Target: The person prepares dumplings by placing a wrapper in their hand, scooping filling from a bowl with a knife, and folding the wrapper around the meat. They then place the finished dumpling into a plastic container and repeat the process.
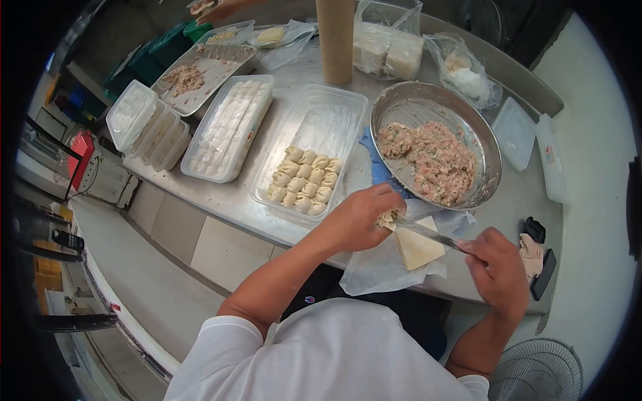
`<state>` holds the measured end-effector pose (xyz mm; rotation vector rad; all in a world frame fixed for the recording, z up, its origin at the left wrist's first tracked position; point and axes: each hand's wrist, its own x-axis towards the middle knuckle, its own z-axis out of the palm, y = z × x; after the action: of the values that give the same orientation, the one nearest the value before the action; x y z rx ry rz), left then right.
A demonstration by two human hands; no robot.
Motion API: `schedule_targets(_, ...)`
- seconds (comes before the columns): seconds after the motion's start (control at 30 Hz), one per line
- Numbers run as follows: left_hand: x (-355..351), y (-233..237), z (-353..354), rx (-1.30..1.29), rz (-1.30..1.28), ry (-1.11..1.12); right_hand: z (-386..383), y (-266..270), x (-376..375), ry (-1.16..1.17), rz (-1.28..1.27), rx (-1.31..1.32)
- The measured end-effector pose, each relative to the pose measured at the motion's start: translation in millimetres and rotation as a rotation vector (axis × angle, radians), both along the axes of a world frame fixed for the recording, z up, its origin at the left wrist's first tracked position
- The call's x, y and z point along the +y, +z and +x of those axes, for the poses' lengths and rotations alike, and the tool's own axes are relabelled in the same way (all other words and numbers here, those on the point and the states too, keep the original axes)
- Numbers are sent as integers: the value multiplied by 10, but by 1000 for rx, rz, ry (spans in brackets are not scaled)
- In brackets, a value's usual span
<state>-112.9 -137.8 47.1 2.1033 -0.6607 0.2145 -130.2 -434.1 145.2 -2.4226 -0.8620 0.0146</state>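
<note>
My left hand (366, 215) is closed around a dumpling (390, 218) with a pleated, pale wrapper. In my right hand (498, 271) is a flat metal spreader (431, 235), its far end at the dumpling. Below the blade, a stack of square yellowish wrappers (420, 250) lies on a clear plastic sheet (361, 275). Beyond my hands stands a wide round metal pan (493, 137) with minced meat filling (438, 160) in it. Left of the pan, a clear plastic container (361, 103) holds rows of folded dumplings (304, 179) in its near half.
A closed container of pale pieces (231, 127) and stacked tubs (144, 127) stand left. Behind them is a metal tray (224, 67) with filling. A brown cylinder (334, 43) and bagged white blocks (388, 50) are at the back. Lids (515, 134) and a phone (543, 275) lie right.
</note>
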Motion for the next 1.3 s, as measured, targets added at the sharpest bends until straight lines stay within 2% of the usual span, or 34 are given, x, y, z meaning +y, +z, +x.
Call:
schedule_targets(0.03, 4, -49, 30, -1, 0, 4, 17, 20, -93, -14, 36, -35)
schedule_targets(0.1, -27, -93, 89, -76, -169, 151, 9, -8, -119, -21, 70, -68)
schedule_targets(0.13, -44, -74, 86, -76, -171, 158, 1, -80, -96, -132, 176, -32)
schedule_targets(0.17, -66, -47, 74, 137, -326, 186, -8, -167, -67, -245, 280, 5)
schedule_targets(0.2, -97, 13, 60, 352, -480, 211, -22, -279, -22, -241, 278, 8)
schedule_targets(0.27, -223, 95, -20, 290, -497, 228, -56, -564, 136, -345, 417, 319)
schedule_targets(0.33, -424, 84, -71, 226, -511, 238, -68, -814, 405, -241, 564, 397)
schedule_targets(0.37, -560, 61, -77, 314, -829, 145, -108, -806, 607, -243, 564, 396)
schedule_targets(0.4, -636, 45, -83, 401, -1145, 47, -146, -789, 842, -233, 757, 456)
schedule_targets(0.43, -652, 38, -90, 401, -1145, 47, -154, -783, 979, -221, 950, 514)
schedule_targets(0.47, -662, 34, -91, 452, -1116, 7, -132, -803, 1019, -220, 950, 514)
schedule_targets(0.53, -661, 17, -91, 553, -1059, -73, -90, -874, 1073, -255, 1217, 739)
schedule_targets(0.57, -606, -94, -1, 27, -672, 98, -67, -893, 1080, -255, 1217, 739)
schedule_targets(0.6, -528, -70, 9, 27, -671, 100, -41, -909, 1073, -272, 1262, 742)
schedule_targets(0.67, -302, 23, -31, -93, -352, 69, -5, -954, 1046, -288, 1307, 745)
schedule_targets(0.73, -200, 164, -77, -144, -311, 11, 3, -997, 1011, -206, 1394, 817)
schedule_targets(0.8, -49, 200, -77, -199, -268, -44, 22, -954, 995, -205, 1348, 837)
schedule_targets(0.87, 186, 164, 5, -188, -22, -190, 18, -874, 1007, -209, 1304, 856)
schedule_targets(0.93, 498, 158, 215, -240, 241, -111, 11, -796, 1020, -227, 1040, 810)
schedule_targets(1.0, 854, 258, 546, 10, 251, 45, 6, -842, 942, -260, 1047, 769)
schedule_targets(1.07, 1169, 158, 848, 56, 346, 204, -1, -905, 837, -283, 1053, 734)
schedule_targets(1.2, 1327, 62, 1053, 162, 334, 142, -37, -959, 647, -356, 995, 731)
schedule_targets(1.27, 1220, 75, 1024, 420, 288, 155, -82, -971, 550, -385, 964, 728)
schedule_targets(1.3, 1215, 16, 1040, 422, 287, 150, -91, -959, 492, -413, 876, 710)
